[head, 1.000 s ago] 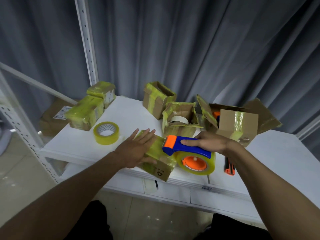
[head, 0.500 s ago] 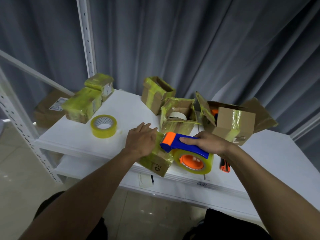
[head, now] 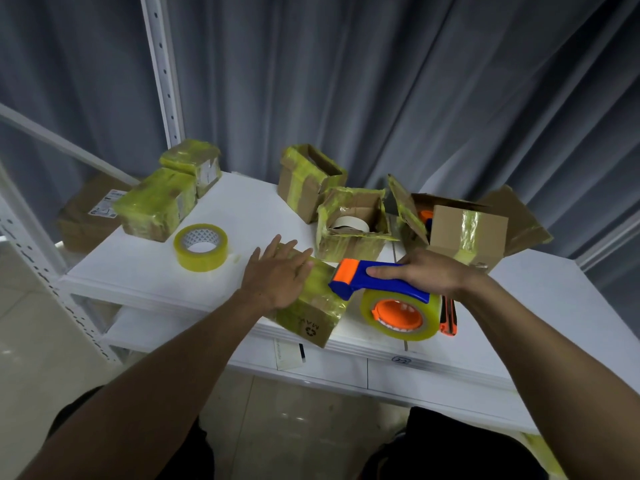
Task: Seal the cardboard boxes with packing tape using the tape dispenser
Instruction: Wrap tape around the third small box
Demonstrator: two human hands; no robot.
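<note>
View from a head-worn camera, looking down at a person's two bare forearms reaching over a white table. The left hand lies flat, fingers straight and slightly spread, pressing on the top of a small brown cardboard box wrapped in yellowish clear tape. This box sits at the table's near edge, turned at an angle, one corner over the edge. The right hand has its fingers curled round the handle of a blue and orange tape dispenser. The dispenser's orange front end touches the right side of the box top, just beside the left hand's fingertips. Its roll of yellowish clear tape hangs below the handle, at the box's right. An orange and black utility knife lies on the table behind that roll, mostly hidden. Left of the hands, a loose roll of yellowish tape lies flat. Further left stand two fully taped boxes, touching each other. At the back are an open taped box, an open box holding a white tape roll, and a larger open cardboard box with raised flaps. A grey curtain hangs behind, with a white perforated metal post at left.
</note>
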